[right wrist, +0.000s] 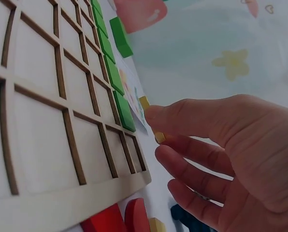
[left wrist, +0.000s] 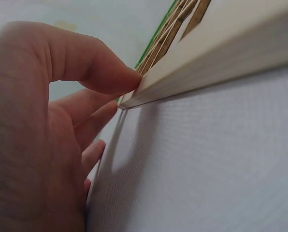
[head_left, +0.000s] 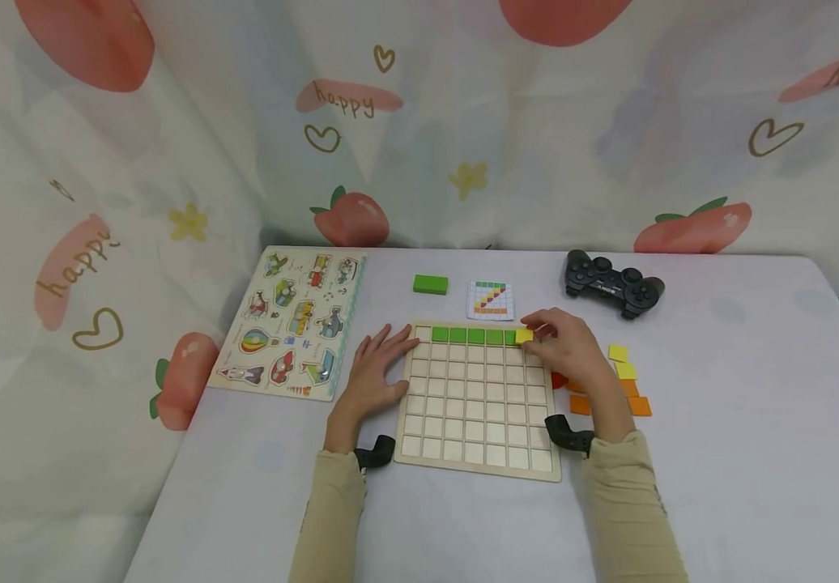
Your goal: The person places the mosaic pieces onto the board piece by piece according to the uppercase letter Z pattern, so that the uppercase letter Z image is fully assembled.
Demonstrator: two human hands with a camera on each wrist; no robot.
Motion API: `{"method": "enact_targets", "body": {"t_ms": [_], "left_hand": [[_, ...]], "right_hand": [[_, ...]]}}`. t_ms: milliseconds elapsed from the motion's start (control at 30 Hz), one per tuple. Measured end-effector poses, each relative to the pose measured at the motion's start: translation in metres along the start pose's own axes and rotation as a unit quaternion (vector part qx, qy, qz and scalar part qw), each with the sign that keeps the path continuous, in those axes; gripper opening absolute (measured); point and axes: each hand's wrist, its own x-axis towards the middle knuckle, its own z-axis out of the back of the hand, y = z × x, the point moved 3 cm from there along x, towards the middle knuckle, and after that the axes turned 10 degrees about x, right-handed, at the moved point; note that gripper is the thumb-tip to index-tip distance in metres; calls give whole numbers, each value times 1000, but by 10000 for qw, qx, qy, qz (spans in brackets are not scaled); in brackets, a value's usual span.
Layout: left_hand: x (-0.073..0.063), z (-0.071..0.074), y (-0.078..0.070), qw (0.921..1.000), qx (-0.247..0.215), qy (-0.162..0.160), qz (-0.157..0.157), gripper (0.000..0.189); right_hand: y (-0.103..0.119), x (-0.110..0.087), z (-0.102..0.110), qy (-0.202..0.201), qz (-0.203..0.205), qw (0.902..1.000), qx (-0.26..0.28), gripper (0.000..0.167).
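A wooden grid board [head_left: 478, 471] lies on the white table, with several green square tiles [head_left: 475, 336] along its far row. My left hand [head_left: 372, 385] rests at the board's left side, fingers spread, the thumb touching its edge; the left wrist view shows this thumb [left wrist: 105, 72] against the wooden rim. At the far right corner my right hand [head_left: 565, 344] pinches a yellow square tile [head_left: 524, 335] between thumb and fingers. From the right wrist, that yellow tile [right wrist: 159, 137] appears edge-on beside the last green tile [right wrist: 124, 110], apart from the board.
Yellow tiles [head_left: 625, 370], orange tiles [head_left: 640, 406] and a partly hidden red piece [head_left: 558, 380] lie right of the board. Beyond it are a green block [head_left: 430, 284], a pattern card [head_left: 491, 300] and a black game controller [head_left: 612, 282]. A picture puzzle board [head_left: 277, 320] lies left.
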Motion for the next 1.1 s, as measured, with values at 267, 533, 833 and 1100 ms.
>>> {"method": "enact_targets", "body": {"t_ms": [267, 533, 833, 1100], "left_hand": [[-4, 0, -1, 9999, -96, 29, 47, 74], [-2, -1, 0, 10000, -40, -18, 26, 74], [0, -2, 1, 9999, 29, 138, 72, 74], [-1, 0, -1, 9998, 29, 164, 129, 74]], "right_hand": [[6, -7, -4, -55, 328, 9994, 14, 37], [13, -4, -34, 36, 859, 9953, -447, 34], [10, -3, -38, -158, 776, 9945, -684, 32], [14, -3, -43, -12, 962, 9936, -596, 29]]}}
